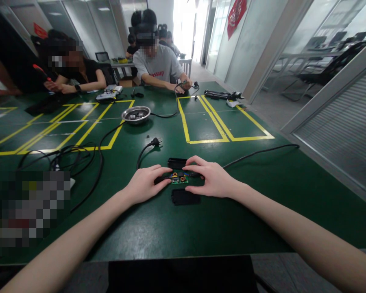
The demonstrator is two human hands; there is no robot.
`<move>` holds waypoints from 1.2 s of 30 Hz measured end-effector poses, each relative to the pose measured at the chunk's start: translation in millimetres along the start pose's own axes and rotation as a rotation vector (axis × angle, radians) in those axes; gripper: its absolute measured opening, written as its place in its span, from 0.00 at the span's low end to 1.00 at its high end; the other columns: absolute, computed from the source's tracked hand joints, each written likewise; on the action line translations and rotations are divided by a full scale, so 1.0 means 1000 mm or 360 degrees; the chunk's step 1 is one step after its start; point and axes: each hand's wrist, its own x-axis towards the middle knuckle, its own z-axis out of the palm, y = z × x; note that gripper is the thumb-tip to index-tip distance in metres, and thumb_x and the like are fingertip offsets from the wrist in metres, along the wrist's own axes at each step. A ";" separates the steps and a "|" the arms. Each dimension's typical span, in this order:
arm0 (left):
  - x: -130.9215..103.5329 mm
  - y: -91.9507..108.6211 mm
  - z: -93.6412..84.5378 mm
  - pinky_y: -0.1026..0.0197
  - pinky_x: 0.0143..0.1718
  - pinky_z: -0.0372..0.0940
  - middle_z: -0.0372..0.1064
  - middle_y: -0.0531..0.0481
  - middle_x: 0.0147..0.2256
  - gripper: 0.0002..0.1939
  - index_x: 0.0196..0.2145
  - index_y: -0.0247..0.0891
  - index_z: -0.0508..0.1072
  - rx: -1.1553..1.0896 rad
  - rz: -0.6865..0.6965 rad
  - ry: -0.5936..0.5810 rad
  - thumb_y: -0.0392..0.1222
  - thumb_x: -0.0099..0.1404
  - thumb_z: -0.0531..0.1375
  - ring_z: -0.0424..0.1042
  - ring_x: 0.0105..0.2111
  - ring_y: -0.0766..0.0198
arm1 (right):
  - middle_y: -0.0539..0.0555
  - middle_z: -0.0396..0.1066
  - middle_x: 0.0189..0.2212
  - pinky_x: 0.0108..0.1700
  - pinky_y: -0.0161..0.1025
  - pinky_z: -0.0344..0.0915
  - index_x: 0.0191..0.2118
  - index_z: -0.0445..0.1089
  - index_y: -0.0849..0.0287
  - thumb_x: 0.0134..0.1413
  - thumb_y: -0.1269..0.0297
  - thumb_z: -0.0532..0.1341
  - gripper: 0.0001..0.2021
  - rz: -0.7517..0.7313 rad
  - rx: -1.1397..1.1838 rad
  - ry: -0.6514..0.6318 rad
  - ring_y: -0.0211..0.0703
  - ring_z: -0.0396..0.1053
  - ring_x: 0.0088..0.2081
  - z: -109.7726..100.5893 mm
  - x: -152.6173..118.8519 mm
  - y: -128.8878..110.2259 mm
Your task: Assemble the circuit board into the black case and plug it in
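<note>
A small green circuit board (pixel 179 179) with copper coils lies between my hands, a black cable leading to each end. My left hand (pixel 144 183) has its thumb and index fingertip at the board's left end, around the cable entry, and appears to grip it. Over the right end hovers my right hand (pixel 215 178), thumb and fingers spread, its index fingertip near the upper black case half (pixel 177 163). The lower black case half (pixel 185 197) lies just below the board, close to my right thumb. My right fingers partly hide the cable there.
A black power plug (pixel 154 142) lies beyond my left hand. Farther off stands a metal bowl (pixel 136 114) with small parts. Tangled black cables (pixel 64 156) spread at left beside a pixelated patch. Across the green table, a person (pixel 160 61) handles a cable; another holds a red-handled tool (pixel 42 72).
</note>
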 end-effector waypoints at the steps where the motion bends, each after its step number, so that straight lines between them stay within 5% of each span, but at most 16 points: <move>1: 0.000 0.000 0.000 0.65 0.35 0.68 0.76 0.50 0.37 0.15 0.54 0.41 0.77 0.0016 0.0006 -0.0011 0.48 0.75 0.59 0.75 0.31 0.64 | 0.59 0.71 0.56 0.46 0.48 0.76 0.57 0.74 0.56 0.56 0.49 0.70 0.26 -0.0007 -0.0015 -0.0004 0.48 0.79 0.40 0.000 0.000 0.000; 11: 0.001 0.004 -0.001 0.64 0.37 0.68 0.75 0.50 0.38 0.14 0.52 0.42 0.80 0.0108 -0.0018 -0.0086 0.46 0.75 0.58 0.76 0.32 0.64 | 0.62 0.70 0.59 0.58 0.53 0.72 0.63 0.70 0.56 0.54 0.51 0.71 0.33 -0.0161 0.0048 0.0084 0.58 0.73 0.56 0.012 0.006 0.009; 20: 0.002 0.004 0.000 0.64 0.36 0.68 0.75 0.50 0.37 0.14 0.51 0.43 0.80 0.0141 -0.0041 -0.0069 0.47 0.75 0.59 0.75 0.31 0.64 | 0.64 0.70 0.60 0.61 0.62 0.65 0.63 0.71 0.57 0.52 0.53 0.73 0.33 -0.0246 0.0058 0.0068 0.62 0.67 0.59 0.014 0.008 0.008; 28: 0.003 0.000 0.003 0.64 0.37 0.69 0.75 0.50 0.38 0.14 0.52 0.43 0.80 0.0181 -0.0035 -0.0034 0.48 0.76 0.58 0.76 0.33 0.64 | 0.65 0.68 0.63 0.61 0.62 0.64 0.74 0.53 0.55 0.51 0.53 0.72 0.48 -0.0214 0.0103 0.0092 0.62 0.65 0.60 0.018 0.008 0.012; 36: 0.004 0.001 0.003 0.64 0.36 0.68 0.76 0.49 0.39 0.15 0.53 0.43 0.79 0.0213 -0.0097 -0.0073 0.48 0.75 0.58 0.76 0.33 0.64 | 0.67 0.69 0.60 0.61 0.66 0.65 0.67 0.67 0.60 0.49 0.50 0.73 0.41 -0.0083 -0.0075 0.0126 0.66 0.64 0.59 0.020 0.008 0.003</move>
